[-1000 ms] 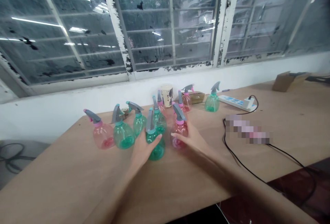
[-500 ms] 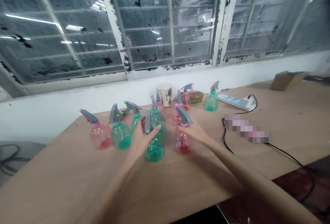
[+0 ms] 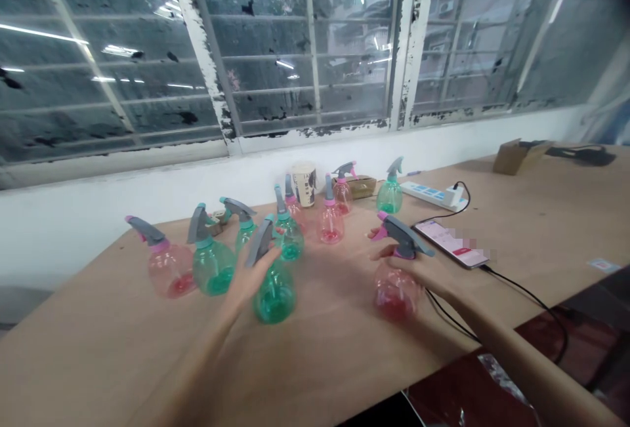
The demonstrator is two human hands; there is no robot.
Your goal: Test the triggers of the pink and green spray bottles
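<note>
Pink spray bottle (image 3: 395, 294), nearly upright, is held in the right hand (image 3: 417, 268), fingers around its neck, well right of the green spray bottle (image 3: 274, 299) the left hand (image 3: 249, 274) grasps; worktop (image 3: 325, 328) contact is unclear.

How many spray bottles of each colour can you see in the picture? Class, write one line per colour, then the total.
Pink spray bottles: 5
Green spray bottles: 5
Total: 10
</note>
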